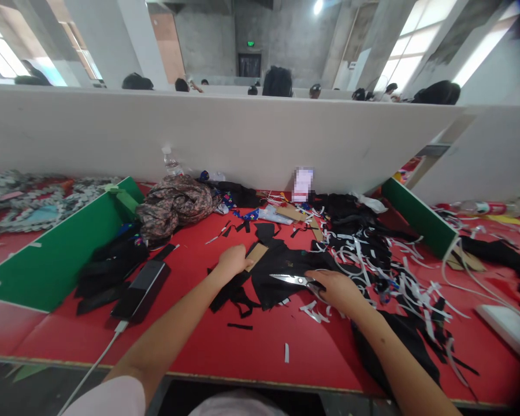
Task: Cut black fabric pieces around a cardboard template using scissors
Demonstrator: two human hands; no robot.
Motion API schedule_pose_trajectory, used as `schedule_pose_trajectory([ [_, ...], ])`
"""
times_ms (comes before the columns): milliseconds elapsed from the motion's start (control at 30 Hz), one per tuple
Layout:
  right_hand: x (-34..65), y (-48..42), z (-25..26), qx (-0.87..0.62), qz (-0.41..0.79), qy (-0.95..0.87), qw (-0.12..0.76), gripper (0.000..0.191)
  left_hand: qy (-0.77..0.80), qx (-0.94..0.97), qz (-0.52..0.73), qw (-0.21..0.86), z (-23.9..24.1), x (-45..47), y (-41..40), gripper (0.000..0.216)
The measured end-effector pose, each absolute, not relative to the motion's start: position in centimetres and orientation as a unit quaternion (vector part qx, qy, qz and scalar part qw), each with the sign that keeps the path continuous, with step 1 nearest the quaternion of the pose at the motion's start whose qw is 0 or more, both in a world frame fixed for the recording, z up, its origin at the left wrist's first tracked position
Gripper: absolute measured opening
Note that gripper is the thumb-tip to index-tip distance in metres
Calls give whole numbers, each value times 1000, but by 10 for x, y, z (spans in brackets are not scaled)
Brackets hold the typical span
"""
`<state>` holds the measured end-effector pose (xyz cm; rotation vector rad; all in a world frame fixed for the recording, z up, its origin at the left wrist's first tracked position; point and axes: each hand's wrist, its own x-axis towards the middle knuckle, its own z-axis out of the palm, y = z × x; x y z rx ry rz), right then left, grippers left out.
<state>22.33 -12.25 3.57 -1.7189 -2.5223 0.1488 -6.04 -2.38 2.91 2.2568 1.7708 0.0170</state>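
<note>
My right hand (334,290) is closed round the handles of a pair of scissors (295,280). Their metal blades point left and lie over a piece of black cloth (275,268) on the red table. My left hand (233,261) is closed, with its thumb and fingers at the end of a small strip of brown cardboard (257,255) that rests against the cloth. Black cloth scraps (242,301) lie just below my left hand. To the right of the scissors is a tangle of white strips (409,289) mixed with black fabric.
Green dividers stand at the left (69,254) and right (420,216). A phone (141,289) on a white cable lies left of my arm. A patterned cloth bundle (177,202), a bottle (171,163) and an upright phone (302,184) are near the grey partition (242,136). People sit beyond it.
</note>
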Motion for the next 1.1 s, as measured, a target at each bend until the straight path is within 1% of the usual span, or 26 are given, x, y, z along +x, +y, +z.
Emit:
schedule_pose_trajectory([
  [233, 241, -117, 32, -606, 27, -794, 26, 42, 609, 777, -22, 161, 31, -65, -31, 38],
  [433, 245, -88, 33, -627, 6, -779, 33, 43, 574, 785, -60, 226, 29, -61, -45, 44],
  [500, 243, -79, 38, -637, -6, -770, 40, 43, 570, 793, -45, 213, 33, -61, -47, 41],
  [600, 234, -79, 46, -656, -38, -751, 63, 43, 555, 816, 15, 159, 41, -64, -46, 37],
  [700, 217, -93, 51, -676, -48, -730, 90, 39, 477, 865, 61, 144, 48, -65, -36, 34],
  [800, 200, -109, 46, -688, 14, -723, 63, 29, 369, 912, 61, 169, 48, -63, -19, 26],
  [867, 196, -113, 41, -689, 36, -723, 39, 27, 327, 926, 61, 177, 44, -62, -11, 27],
  [1033, 205, -90, 37, -700, 22, -713, 30, 23, 323, 930, 72, 162, 37, -65, -18, 29],
  [1100, 208, -71, 39, -694, 17, -719, 35, 26, 337, 926, 68, 152, 36, -65, -29, 29],
])
